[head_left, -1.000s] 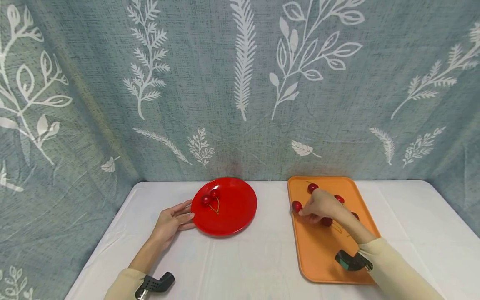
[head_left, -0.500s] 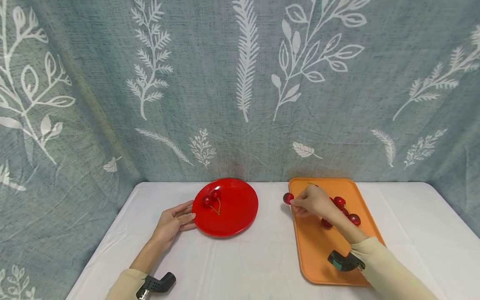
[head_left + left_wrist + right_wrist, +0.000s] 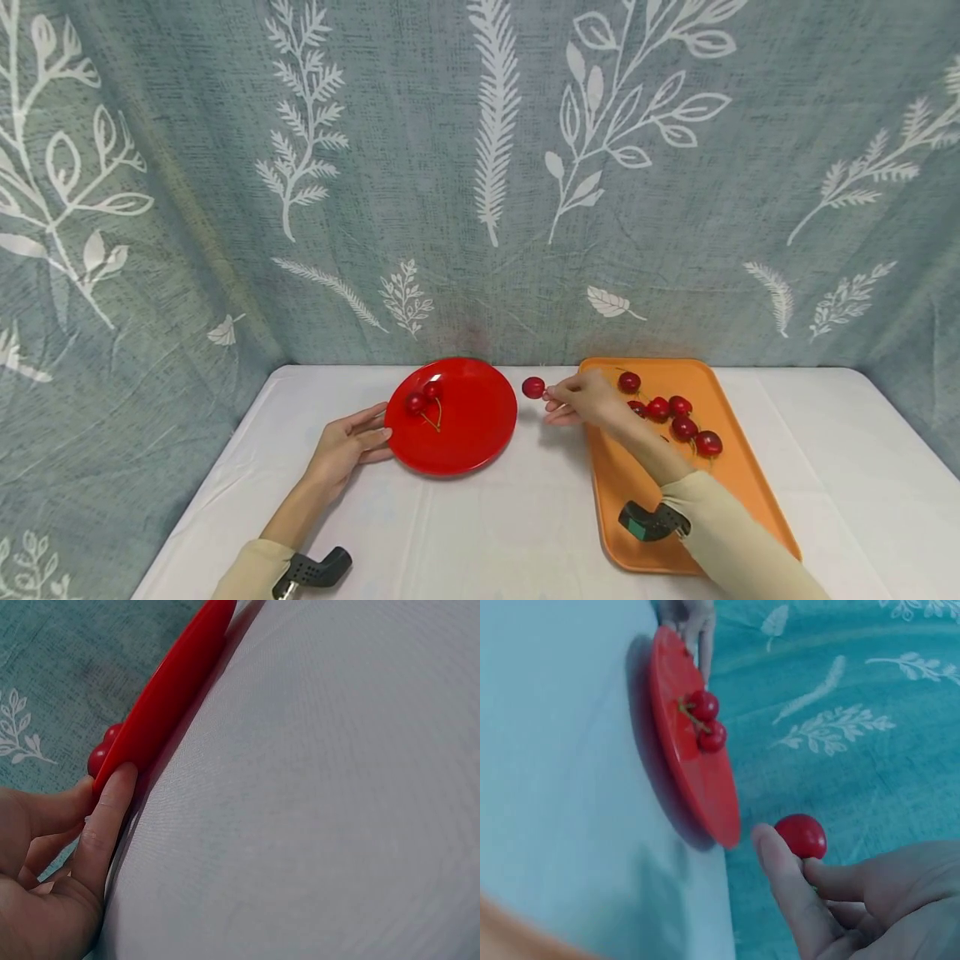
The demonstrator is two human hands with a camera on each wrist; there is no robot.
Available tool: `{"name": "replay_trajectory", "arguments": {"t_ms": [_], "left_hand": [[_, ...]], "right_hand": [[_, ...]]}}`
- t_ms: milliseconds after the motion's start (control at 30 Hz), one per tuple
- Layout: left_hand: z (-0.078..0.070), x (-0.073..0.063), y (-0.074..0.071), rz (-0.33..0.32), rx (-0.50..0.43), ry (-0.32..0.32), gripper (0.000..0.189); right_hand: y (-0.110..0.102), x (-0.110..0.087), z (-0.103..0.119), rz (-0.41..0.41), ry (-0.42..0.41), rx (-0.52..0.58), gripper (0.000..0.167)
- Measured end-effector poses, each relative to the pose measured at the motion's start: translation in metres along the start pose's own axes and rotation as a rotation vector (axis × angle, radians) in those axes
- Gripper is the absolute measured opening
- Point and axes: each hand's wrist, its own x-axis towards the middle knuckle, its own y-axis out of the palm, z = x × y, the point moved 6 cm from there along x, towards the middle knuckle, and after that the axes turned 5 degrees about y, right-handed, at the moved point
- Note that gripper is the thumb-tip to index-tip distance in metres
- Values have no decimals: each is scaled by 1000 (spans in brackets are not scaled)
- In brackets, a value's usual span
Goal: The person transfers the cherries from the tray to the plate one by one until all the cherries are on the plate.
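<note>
- Red and glossy, the plate (image 3: 476,417) sits toward the left of the white-covered bench (image 3: 517,525); on its upper left part lie two paired cherries (image 3: 415,404), their thin stems meeting below them in the head view.
- The left hand (image 3: 341,446) pinches the plate's left rim; in the left wrist view we see one digit against the underside and another at the upper edge.
- The right hand (image 3: 591,400) pinches one cherry (image 3: 533,387) between thumb and fingertip. We find this fruit raised above the bench, near the plate's right edge but apart from it.
- An orange tray (image 3: 690,379), toward the right of the bench, carries loose cherries (image 3: 658,409), those in sight lying mostly in its upper half; the right forearm (image 3: 648,446) hides part of it.
- Handling of the pinched cherry: we judge it light, smooth and inclined to roll or slip. We cannot tell whether it is real or imitation; real flesh would bruise under a hard squeeze. The stem end should offer the surest hold, though the fingertips hide whether stem or skin is gripped here.
- Handling of the plate: we take it to be stiff, light and slick, best held at the rim, thumb above and fingers beneath; a nudge could slide it over the cloth.
</note>
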Motion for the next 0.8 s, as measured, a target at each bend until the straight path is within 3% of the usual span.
{"name": "replay_trajectory", "arguments": {"t_ms": [200, 433, 800], "left_hand": [[0, -1, -1, 0, 0, 0, 53], [0, -1, -1, 9, -12, 19, 52], [0, -1, 0, 2, -15, 16, 52]], "right_hand": [[22, 13, 1, 57, 62, 99, 30], [45, 32, 8, 107, 53, 272, 31], [77, 47, 8, 84, 34, 281, 30]]}}
